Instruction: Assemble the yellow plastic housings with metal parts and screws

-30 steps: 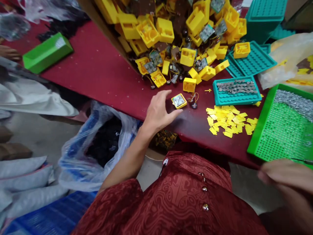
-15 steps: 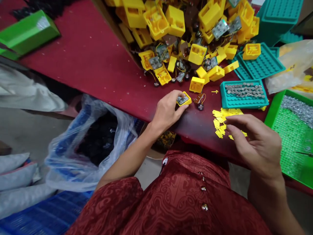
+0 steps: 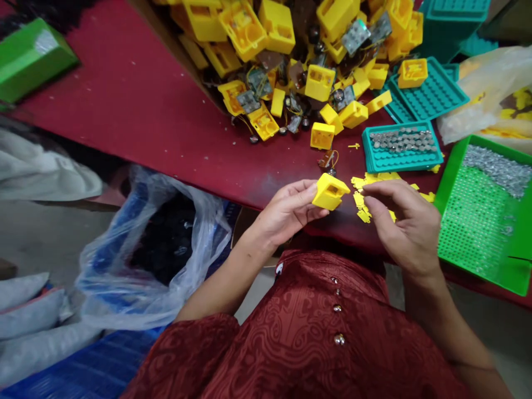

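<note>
My left hand is closed on a small yellow plastic case, raised off the table and turned so an opening in its side shows. Close by on the right, my right hand pinches thumb and forefinger together; what sits at the fingertips is too small to make out. Under and behind those fingers lie flat yellow plastic pieces. Just beyond the held case are a brown circuit board with thin wires and another yellow case resting on the table.
A teal tray holds rows of silver button cells. Right of it stands a green basket with small metal parts. Yellow cases and wired boards are heaped at the back. A plastic-lined blue crate stands below the table's edge.
My left hand has lifted the yellow case toward me and turned it over, hiding the grey board seen in it before. My right hand has come left, nearer the case.
</note>
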`<state>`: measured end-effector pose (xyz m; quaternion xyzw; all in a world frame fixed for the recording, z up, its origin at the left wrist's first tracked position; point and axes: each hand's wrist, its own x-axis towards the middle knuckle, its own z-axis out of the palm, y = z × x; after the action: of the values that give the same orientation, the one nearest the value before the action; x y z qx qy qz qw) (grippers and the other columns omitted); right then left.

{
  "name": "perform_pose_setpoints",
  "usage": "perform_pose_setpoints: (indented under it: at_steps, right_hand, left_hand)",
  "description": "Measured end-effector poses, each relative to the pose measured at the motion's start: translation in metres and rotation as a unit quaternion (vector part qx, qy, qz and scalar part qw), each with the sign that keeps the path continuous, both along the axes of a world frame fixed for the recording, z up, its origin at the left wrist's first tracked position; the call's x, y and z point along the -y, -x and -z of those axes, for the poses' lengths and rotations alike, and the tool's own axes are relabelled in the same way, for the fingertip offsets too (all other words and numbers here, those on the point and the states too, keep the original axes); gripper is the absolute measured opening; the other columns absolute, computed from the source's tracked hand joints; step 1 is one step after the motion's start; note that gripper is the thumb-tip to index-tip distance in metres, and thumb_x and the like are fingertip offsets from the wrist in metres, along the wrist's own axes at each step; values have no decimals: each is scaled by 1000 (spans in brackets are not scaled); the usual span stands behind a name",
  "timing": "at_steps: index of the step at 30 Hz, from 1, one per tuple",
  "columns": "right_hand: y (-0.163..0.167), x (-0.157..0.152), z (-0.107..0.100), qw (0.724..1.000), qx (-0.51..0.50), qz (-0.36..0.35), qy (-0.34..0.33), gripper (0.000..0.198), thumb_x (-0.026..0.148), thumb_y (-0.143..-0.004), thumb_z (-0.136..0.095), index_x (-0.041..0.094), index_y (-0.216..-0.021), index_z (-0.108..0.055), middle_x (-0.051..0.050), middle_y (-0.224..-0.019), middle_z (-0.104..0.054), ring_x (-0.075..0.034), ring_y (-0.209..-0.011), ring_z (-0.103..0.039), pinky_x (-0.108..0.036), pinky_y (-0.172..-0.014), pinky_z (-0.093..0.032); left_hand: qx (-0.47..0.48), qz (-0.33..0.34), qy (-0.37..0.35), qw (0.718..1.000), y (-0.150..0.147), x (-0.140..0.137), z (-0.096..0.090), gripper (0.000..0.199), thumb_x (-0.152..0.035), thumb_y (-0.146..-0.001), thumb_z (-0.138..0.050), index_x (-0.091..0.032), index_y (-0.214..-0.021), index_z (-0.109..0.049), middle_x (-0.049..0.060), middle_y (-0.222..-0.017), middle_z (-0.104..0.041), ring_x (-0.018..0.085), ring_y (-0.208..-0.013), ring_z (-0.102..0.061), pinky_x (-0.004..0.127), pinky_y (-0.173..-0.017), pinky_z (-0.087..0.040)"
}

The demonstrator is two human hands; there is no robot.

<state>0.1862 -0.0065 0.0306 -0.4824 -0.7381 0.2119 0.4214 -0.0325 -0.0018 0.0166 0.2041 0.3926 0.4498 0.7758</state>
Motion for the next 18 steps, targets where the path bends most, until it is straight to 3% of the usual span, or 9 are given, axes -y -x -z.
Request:
perform_pose_setpoints:
  at_steps: [2,6,10,14,16,18]
  right_hand:
    - [1,0,7,1000,-9,2,9,14,24,-103,-67,20,-112,-78,-6,-111,-78,-17,-103,-75,-29,-86,-62]
    - [1,0,21,999,-30,-5,44,19,31,-102,-69,20,-113,-81,-7,-111,-78,-16,-99,-75,-28,-82,-61]
    - [-2,3,28,994,-64,11,87,18,34,-99,-71,20,-99,-82,-5,-101,-79,-15,-92,-73,-28,-80,-58]
    - [-12,4,23,987,-76,-1,143,22,38,-95,-72,19,-101,-82,-6,-102,-79,-16,-92,-73,-30,-84,-59]
    - [-24,-1,13,985,-72,6,155,27,40,-94,-72,18,-107,-81,-7,-107,-79,-15,-89,-73,-29,-80,-59]
    - [-40,-10,-1,989,-55,58,128,24,38,-92,-71,19,-105,-79,-6,-103,-79,-15,-82,-70,-29,-75,-57]
  left_hand:
    - [57,2,61,996,-10,2,-1,5,-19,-97,-78,-15,-95,-81,5,-95,-85,15,-82,-83,21,-73,-66]
    - [94,-14,118,989,-28,7,1,26,-10,-106,-59,-14,-92,-81,4,-90,-83,14,-78,-80,22,-69,-67]
    - [62,21,69,995,-36,12,7,8,-22,-98,-78,-16,-101,-83,4,-95,-83,17,-83,-79,29,-71,-71]
    - [-19,78,-15,997,-37,10,12,41,-38,-77,-100,-16,-108,-83,6,-100,-84,15,-85,-77,24,-76,-66]
    - [-58,84,-26,994,-38,4,14,45,-37,-74,-101,-14,-109,-82,8,-102,-85,15,-85,-78,24,-79,-66]
    - [-79,72,-17,994,-39,-4,15,46,-35,-73,-100,-14,-108,-80,10,-105,-86,17,-87,-81,26,-80,-67]
